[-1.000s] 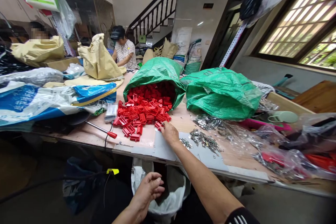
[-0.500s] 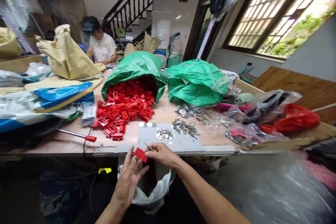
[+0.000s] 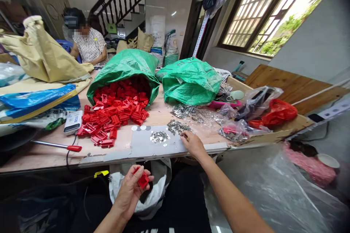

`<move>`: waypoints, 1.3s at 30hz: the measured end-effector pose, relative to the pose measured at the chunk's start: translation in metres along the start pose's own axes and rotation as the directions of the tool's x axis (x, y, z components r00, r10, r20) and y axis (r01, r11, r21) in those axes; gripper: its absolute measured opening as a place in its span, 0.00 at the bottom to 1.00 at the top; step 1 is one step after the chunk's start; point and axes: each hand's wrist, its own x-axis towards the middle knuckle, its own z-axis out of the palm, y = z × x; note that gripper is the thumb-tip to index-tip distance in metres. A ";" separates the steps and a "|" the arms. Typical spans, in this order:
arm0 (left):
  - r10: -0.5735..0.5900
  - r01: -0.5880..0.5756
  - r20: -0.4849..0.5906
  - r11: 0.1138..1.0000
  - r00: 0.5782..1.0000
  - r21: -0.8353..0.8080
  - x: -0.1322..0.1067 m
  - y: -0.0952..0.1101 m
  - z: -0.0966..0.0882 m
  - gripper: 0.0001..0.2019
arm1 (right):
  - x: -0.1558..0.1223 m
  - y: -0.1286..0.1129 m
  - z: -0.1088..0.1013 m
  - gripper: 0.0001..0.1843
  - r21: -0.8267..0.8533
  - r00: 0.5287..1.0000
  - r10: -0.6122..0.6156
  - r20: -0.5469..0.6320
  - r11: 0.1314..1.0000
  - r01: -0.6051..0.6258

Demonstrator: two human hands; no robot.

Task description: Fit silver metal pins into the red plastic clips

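My left hand (image 3: 131, 191) is below the table's front edge, fingers wrapped round a small red plastic part (image 3: 142, 180). My right hand (image 3: 193, 143) rests on the table by a heap of small metal pieces (image 3: 177, 126), its fingers pinched together at the heap's edge; what they pinch is too small to make out. A pile of red plastic parts (image 3: 113, 114) spills from a green sack (image 3: 124, 65) onto the wooden table (image 3: 41, 153). A second small heap of metal pieces (image 3: 159, 137) lies on a grey sheet (image 3: 147, 147).
A second green sack (image 3: 190, 80), clear bags and a red bag (image 3: 276, 111) crowd the right of the table. A red-handled tool (image 3: 57, 145) and a small device (image 3: 72, 121) lie at left. A white bag (image 3: 155, 193) hangs under the table. Another person (image 3: 87, 42) sits at the far end.
My right hand left the red part and reached out to the metal pieces on the table. My left hand closed round the red part and sank lower. The view swung right.
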 end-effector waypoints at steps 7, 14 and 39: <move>-0.014 0.015 -0.048 1.000 0.999 0.027 -0.004 -0.006 0.001 0.18 | 0.024 -0.004 0.015 0.08 -0.141 0.992 0.102 -0.070 0.984 -0.111; 0.036 -0.031 -0.101 0.998 0.994 0.055 -0.003 -0.008 -0.003 0.21 | 0.019 -0.002 0.011 0.07 -0.118 0.999 0.000 -0.048 0.993 -0.006; 0.057 -0.052 -0.048 0.994 0.997 0.095 0.001 -0.013 -0.009 0.25 | 0.010 0.011 0.006 0.07 -0.049 0.995 -0.064 -0.072 0.997 0.061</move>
